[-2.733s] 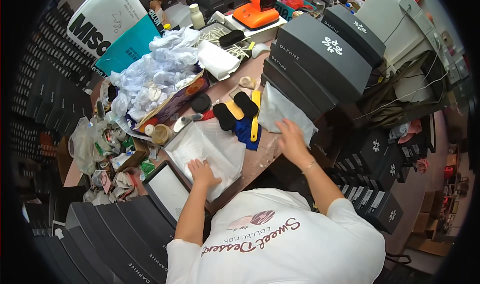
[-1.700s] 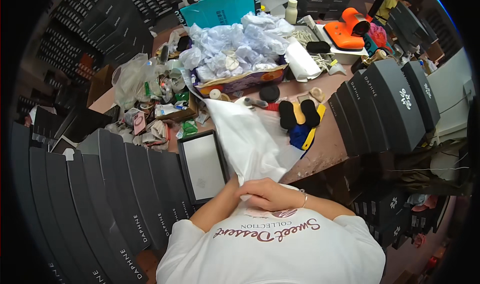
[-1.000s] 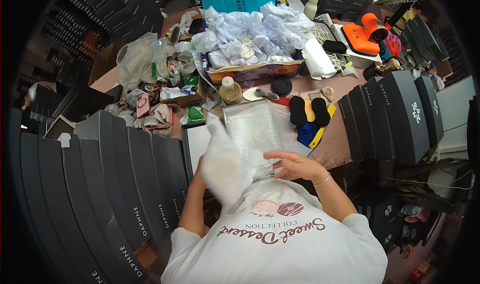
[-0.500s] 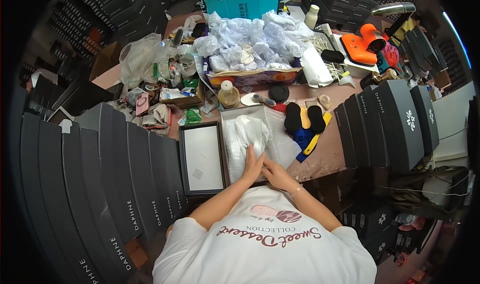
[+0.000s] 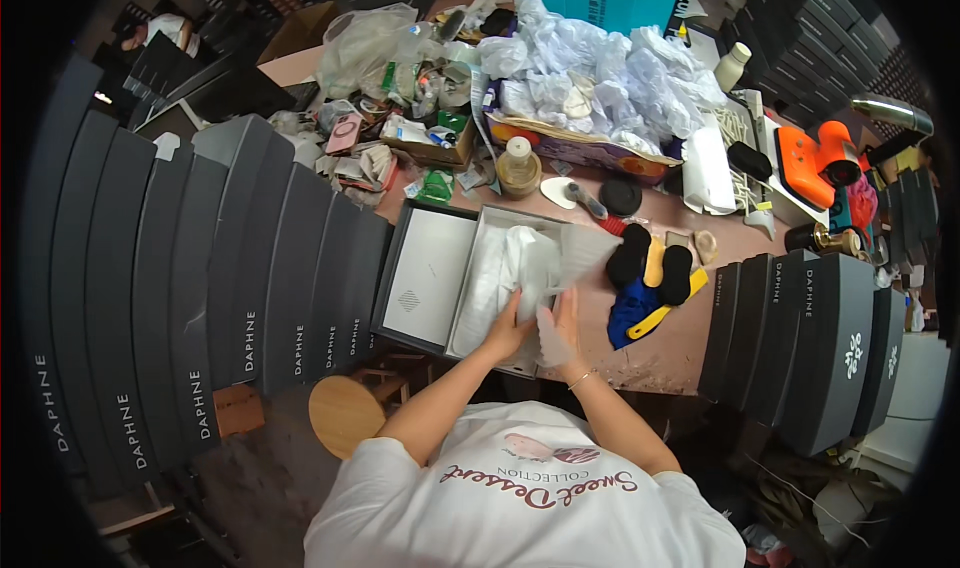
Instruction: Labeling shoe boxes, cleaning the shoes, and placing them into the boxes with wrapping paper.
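Observation:
An open shoe box (image 5: 462,330) with a pale inside stands at the table's near edge, holding a bundle wrapped in white tissue paper (image 5: 515,253). My left hand (image 5: 507,332) rests on the bundle's near end, its fingers stretched out and thumb apart. On the box's right side, my right hand (image 5: 562,333) is closed on a loose sheet of tissue paper (image 5: 590,251), which stands up and partly covers the palm. Part of the bundle is hidden under paper. Left of the box, touching it, lies the dark box lid (image 5: 428,268), its white inside facing up.
Rows of dark shoe boxes (image 5: 270,258) line the left; more (image 5: 835,338) stand right. Beyond are a carton (image 5: 580,148) heaped with crumpled paper, a bottle (image 5: 518,173), black pads (image 5: 628,256) on blue cloth, a yellow-handled tool (image 5: 655,323) and an orange device (image 5: 805,168). A wooden stool (image 5: 343,416) stands below.
The view has swung, shifting the table's things rightward. My hands, together over the bundle before, have parted. My right hand has lifted the tissue sheet at the box's right side.

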